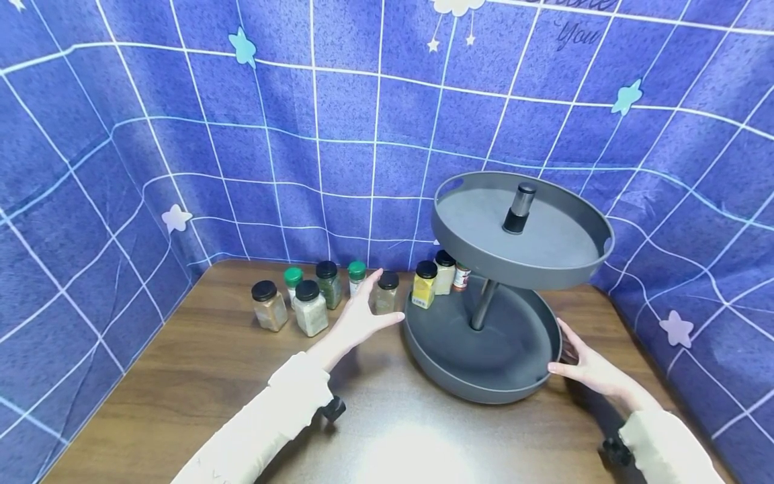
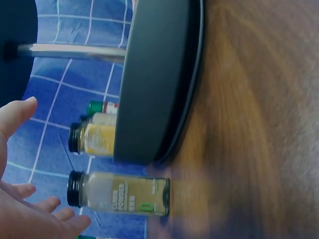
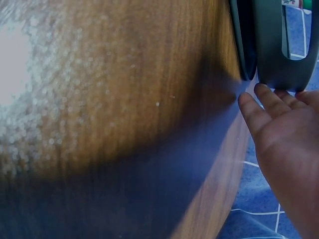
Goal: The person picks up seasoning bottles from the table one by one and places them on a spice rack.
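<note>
A grey two-tier round organizer stands on the table, its upper tray (image 1: 562,235) raised on a metal post (image 1: 484,306) above the lower tray (image 1: 484,363). My right hand (image 1: 595,370) is at the lower tray's right side, fairly straight fingertips (image 3: 264,92) against its outer wall. To the left, my left hand (image 1: 357,319) is spread and holds nothing, between the tray and a spice jar with tan powder (image 2: 129,194). Inside the lower tray, at its back left, are a yellow-labelled jar (image 1: 424,286), a pale powder jar (image 1: 444,274) and a small red-and-white bottle (image 1: 461,277).
Left of the organizer, several more spice jars stand on the wooden table (image 1: 211,376): a tan one (image 1: 269,308), a white one (image 1: 311,310), a dark green one (image 1: 328,286) and green-capped ones (image 1: 293,279). A blue curtain (image 1: 302,154) hangs behind and along both sides.
</note>
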`<state>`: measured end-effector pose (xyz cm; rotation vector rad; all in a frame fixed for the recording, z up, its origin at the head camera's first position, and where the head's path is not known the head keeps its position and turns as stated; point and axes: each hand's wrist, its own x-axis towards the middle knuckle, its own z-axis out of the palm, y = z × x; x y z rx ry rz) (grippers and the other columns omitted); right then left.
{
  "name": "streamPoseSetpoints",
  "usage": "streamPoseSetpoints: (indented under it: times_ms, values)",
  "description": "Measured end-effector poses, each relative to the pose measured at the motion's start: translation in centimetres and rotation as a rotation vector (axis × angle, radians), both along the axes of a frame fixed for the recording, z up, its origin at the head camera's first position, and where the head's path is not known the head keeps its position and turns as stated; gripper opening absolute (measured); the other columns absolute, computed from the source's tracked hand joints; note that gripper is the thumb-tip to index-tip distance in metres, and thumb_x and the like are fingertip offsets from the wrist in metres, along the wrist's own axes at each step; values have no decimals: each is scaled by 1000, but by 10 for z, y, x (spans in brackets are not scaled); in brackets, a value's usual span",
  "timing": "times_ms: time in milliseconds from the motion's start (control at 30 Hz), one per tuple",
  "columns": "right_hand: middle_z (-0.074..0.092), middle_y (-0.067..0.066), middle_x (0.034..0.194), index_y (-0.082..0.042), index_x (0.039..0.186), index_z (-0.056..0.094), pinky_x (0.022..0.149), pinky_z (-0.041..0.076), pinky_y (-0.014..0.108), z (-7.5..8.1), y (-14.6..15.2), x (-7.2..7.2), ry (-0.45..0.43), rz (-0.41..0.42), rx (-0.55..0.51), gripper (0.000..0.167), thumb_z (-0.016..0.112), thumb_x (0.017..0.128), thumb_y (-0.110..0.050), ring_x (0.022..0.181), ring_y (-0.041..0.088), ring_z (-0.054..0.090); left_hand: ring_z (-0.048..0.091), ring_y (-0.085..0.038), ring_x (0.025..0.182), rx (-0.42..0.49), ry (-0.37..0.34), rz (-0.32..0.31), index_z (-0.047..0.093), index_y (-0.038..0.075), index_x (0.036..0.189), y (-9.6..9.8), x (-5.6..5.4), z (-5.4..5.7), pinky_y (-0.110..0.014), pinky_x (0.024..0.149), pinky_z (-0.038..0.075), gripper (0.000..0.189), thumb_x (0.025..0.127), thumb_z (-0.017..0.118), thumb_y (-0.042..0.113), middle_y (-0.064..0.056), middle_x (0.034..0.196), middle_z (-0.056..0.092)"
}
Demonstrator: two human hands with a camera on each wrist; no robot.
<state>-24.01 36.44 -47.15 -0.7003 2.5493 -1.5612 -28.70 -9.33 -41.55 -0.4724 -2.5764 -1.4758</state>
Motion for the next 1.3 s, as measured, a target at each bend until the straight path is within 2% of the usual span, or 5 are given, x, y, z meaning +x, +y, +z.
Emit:
streamPoseSetpoints:
  times_ms: [333,600,800,1133,1300]
  values:
    - [12,44,141,6,147,-1,91,33,3,-2,1,0,10,-8,8,89,63,85,3,117,-17,37,31,-28,138,-40,-15,70,25,13,149,0,-23,-4,-46,112,28,98,72,80,38,-10,150,33]
    - [11,45,141,5,147,0,91,34,4,-3,3,-2,-4,-13,3,89,63,86,1,116,-16,38,29,-30,139,68,-72,102,27,12,148,7,-40,-20,-46,113,25,97,71,82,32,-14,149,34]
    - [12,46,140,6,147,0,91,34,3,-1,1,0,4,-9,6,89,63,85,2,117,-17,37,32,-30,136,141,-9,135,34,9,145,12,-48,-26,-45,112,26,90,70,82,25,-15,147,37]
    - [27,-3,146,6,147,1,92,34,4,-3,1,0,24,6,-23,88,63,85,4,118,-15,38,44,-27,125,211,80,176,45,6,135,20,-61,-36,-41,108,31,78,68,83,14,-16,134,50]
    - [29,-13,143,7,147,1,92,34,4,-4,2,-1,33,14,-31,87,62,85,5,118,-15,38,45,-31,125,256,121,149,47,-1,129,26,-65,-41,-42,108,33,71,67,81,7,-19,131,52]
